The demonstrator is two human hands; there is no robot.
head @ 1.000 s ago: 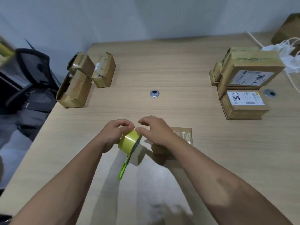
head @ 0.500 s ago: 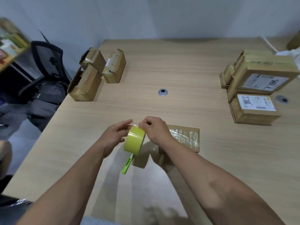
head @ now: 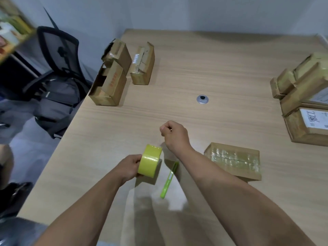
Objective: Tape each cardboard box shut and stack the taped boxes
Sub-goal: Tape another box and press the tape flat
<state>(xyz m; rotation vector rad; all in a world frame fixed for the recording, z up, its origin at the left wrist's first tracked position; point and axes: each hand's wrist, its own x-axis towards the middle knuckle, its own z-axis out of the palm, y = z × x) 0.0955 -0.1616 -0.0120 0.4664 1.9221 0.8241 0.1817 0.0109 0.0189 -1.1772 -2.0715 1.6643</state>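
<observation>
My left hand (head: 130, 166) grips a yellow tape roll (head: 150, 161) just above the table's near middle. My right hand (head: 174, 134) is a little beyond the roll, thumb and forefinger pinched together, apparently on the tape's free end; the strip itself is barely visible. A flat cardboard box (head: 232, 159) covered in shiny clear tape lies to the right of my right forearm. Three untaped boxes (head: 110, 86) (head: 118, 54) (head: 142, 65) with loose flaps sit at the far left. Stacked taped boxes (head: 307, 125) stand at the right edge.
A green cutter (head: 169, 179) lies on the wooden table (head: 213, 68) between my forearms. A metal cable grommet (head: 202, 99) is set in the table's middle. Off the left edge stand a black office chair (head: 58, 55) and a grey backpack (head: 55, 100).
My right hand has left the roll and moved away from it, fingers pinched. My left hand lowered the roll toward me. The view has swung left.
</observation>
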